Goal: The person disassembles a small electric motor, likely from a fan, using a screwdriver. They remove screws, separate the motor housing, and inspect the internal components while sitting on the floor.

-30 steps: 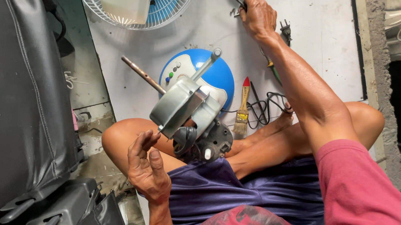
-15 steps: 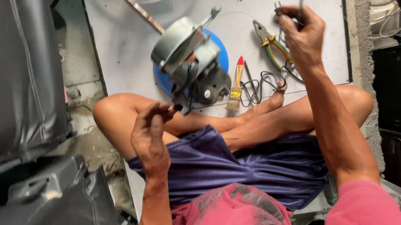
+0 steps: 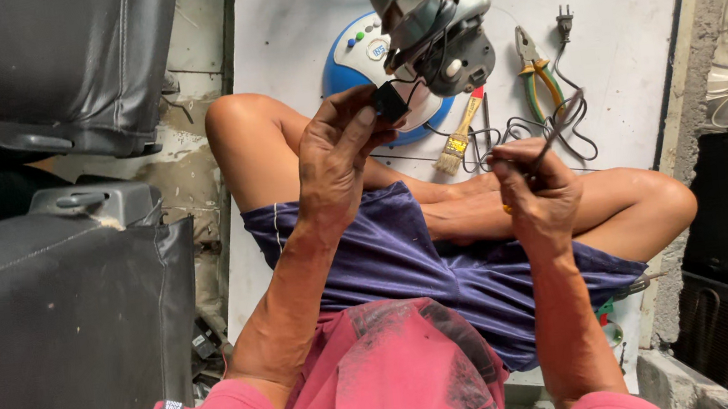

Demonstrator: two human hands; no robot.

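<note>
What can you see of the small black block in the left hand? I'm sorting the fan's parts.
The small black box-shaped plastic part looks matte and squarish. It is pinched between the fingertips of the left hand, raised above the knee. Thin dark wires run from it toward the grey metal fan motor just beyond. Its far side is hidden, and any markings are too small to tell.

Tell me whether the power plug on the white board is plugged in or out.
Out: the plug lies loose on the white board, prongs bare, no socket near it.

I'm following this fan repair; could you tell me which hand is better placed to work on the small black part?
Probably the right hand: it holds a thin tool, while the left hand pinches the small black part.
</note>
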